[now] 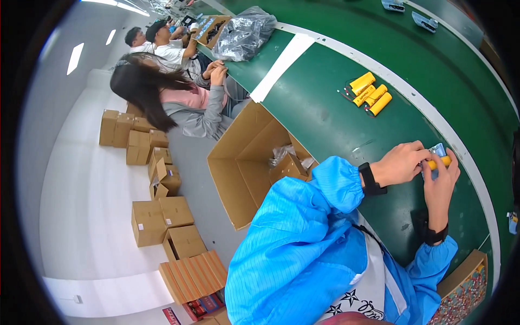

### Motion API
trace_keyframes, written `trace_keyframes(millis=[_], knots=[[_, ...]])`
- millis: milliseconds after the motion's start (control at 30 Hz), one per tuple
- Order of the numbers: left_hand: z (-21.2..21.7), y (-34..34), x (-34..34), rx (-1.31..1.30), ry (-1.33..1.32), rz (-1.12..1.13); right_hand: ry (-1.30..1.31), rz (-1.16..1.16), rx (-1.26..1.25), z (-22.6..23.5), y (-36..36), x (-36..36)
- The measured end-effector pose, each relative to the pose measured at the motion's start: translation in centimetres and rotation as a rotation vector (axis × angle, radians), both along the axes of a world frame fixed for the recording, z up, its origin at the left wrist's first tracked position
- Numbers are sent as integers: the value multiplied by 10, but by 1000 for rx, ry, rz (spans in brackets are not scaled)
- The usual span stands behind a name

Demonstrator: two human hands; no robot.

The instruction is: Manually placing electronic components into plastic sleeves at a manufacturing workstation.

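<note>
My left hand (400, 163) and my right hand (442, 183) meet over the green worktable, fingers closed around one small piece. It is a yellow cylindrical battery (446, 161), with a light blue plastic part (437, 149) against it. The fingers cover much of both, so I cannot tell whether the two are joined. Farther away on the table lie several yellow batteries (372, 93) in a loose cluster, with thin wires at their ends.
An open cardboard box (233, 179) stands left of my left arm. At the lower right is a carton (457, 273) of small multicoloured parts. A white strip (283, 66) crosses the table. A grey plastic bag (246, 35) lies beyond, near a seated co-worker (189, 103).
</note>
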State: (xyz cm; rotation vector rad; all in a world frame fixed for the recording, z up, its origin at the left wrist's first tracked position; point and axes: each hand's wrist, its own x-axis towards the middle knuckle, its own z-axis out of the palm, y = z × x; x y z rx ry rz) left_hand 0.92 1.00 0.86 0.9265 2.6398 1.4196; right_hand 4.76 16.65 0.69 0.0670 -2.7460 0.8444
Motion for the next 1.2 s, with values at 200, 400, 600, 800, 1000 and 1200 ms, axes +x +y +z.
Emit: trace_keyframes(millis=[200,400,600,800,1000,1200], knots=[[-3,-10,-4,-130,87,-45,57,-36,-83,-6,2,-2],[-3,-7,-6,-246,263,-80,28,-21,-137,-7,11,-6],[1,-7,-5,-282,79,-95,24,-29,-88,-2,0,-5],[18,-14,-13,48,-109,-99,62,-18,-46,-5,-6,-6],[2,4,-25,-130,-234,-62,-3,6,-128,-6,-6,-3],[-2,9,-22,-50,-234,56,39,38,-27,-10,-3,-5]])
